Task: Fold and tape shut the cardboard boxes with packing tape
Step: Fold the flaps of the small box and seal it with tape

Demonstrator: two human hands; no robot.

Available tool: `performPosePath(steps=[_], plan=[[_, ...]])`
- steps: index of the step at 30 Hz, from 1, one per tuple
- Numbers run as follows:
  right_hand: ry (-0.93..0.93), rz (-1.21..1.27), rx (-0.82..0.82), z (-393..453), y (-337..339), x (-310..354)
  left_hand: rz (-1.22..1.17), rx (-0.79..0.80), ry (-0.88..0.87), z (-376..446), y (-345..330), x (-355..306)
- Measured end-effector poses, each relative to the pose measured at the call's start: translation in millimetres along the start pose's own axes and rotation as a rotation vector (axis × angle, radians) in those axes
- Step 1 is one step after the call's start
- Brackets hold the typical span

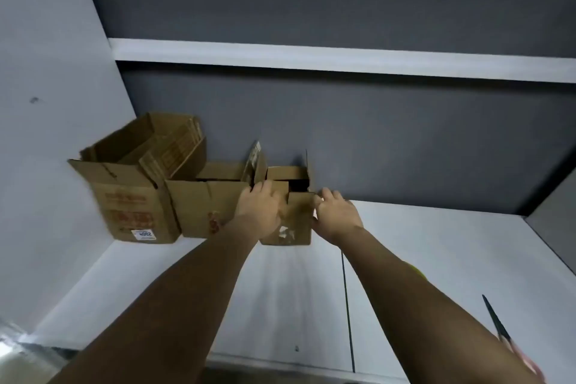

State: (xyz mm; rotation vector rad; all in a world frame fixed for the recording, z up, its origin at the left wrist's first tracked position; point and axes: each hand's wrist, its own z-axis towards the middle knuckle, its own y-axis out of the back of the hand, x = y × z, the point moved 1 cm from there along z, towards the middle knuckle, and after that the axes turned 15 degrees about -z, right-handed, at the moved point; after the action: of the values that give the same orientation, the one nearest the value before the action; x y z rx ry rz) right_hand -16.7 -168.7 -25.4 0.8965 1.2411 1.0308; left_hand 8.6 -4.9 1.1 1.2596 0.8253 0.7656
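Observation:
Three cardboard boxes stand in a row at the back of the white table, against the dark wall. The small box [297,221] on the right has its top flaps open and torn tape marks on its front. My left hand [260,207] grips its left top edge, fingers curled over the rim. My right hand [336,215] holds its right front corner, fingers bent around the edge. A medium box [202,206] stands to the left of it, touching it. Farther left stands the large open box [131,206] with flattened cardboard inside.
Scissors [501,330] with a dark blade lie at the table's [436,259] right front, near my right forearm. A white shelf [311,58] runs along the wall above. A grey partition closes the left side, another the far right.

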Motion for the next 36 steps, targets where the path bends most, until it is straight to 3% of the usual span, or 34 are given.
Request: performPosePath(steps=[11, 15, 36], plan=[[0.133, -0.126, 0.03, 33, -13, 11, -0.006, 0.225, -0.019, 51, -25, 25], [0.221, -0.206, -0.074, 26, -12, 8, -0.059, 0.116, -0.078, 46, -18, 22], [0.369, -0.213, -0.253, -145, 17, -10, -0.308, -0.013, -0.311, -123, -13, -31]])
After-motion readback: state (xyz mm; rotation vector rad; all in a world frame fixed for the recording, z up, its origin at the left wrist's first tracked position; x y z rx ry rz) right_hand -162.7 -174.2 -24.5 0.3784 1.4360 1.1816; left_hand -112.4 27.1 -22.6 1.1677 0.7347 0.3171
